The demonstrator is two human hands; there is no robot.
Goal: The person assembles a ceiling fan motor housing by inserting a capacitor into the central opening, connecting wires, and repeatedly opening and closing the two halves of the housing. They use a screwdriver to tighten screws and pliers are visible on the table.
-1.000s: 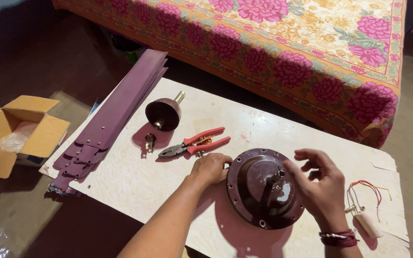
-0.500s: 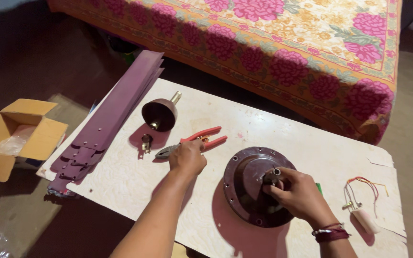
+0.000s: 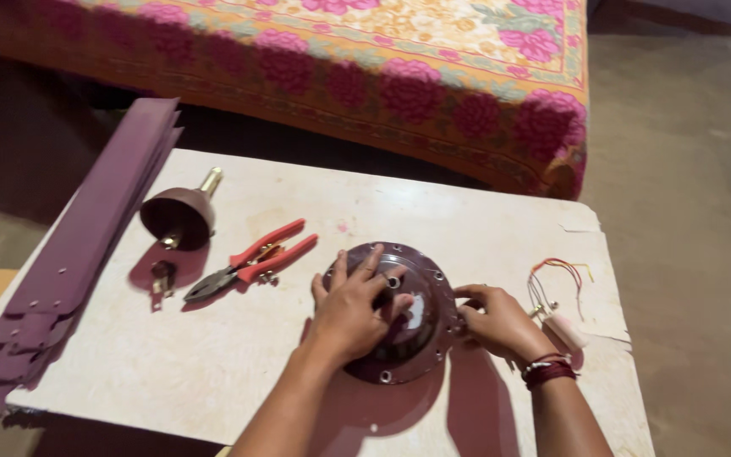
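Fan motor point(image 3: 399, 317) lay mid-board point(image 3: 213, 372), right of pliers point(image 3: 247, 262). Left hand point(image 3: 350, 309) lay spread flat over its dome, gripping nothing; right hand point(image 3: 497, 322) pinched the rim. Probably heavy, rigid, smooth; best gripped by the flanged rim.

both hands point(image 3: 350, 311) on maroon fan motor housing point(image 3: 416, 338), right grip point(image 3: 494, 320) perhaps pinching its rim

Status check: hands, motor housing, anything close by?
Left hand flat on motor housing. Right hand at its right rim. Pliers lie left, apart; wires right.
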